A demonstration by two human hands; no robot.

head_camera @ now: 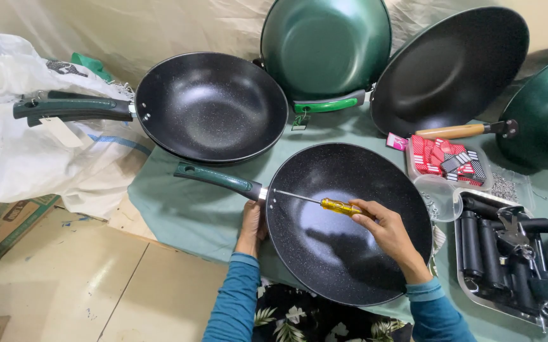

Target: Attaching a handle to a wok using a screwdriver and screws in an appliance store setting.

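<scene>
The right hand (385, 225) had its fingers wrapped round a yellow-handled screwdriver (324, 203), whose tip met the inner wall of the near black pan (350, 253) by its green handle (217, 178). The left hand (251, 227) cupped the pan's outer rim (how tightly, I could not tell). The pan lay on the green-covered counter (172, 202).
</scene>
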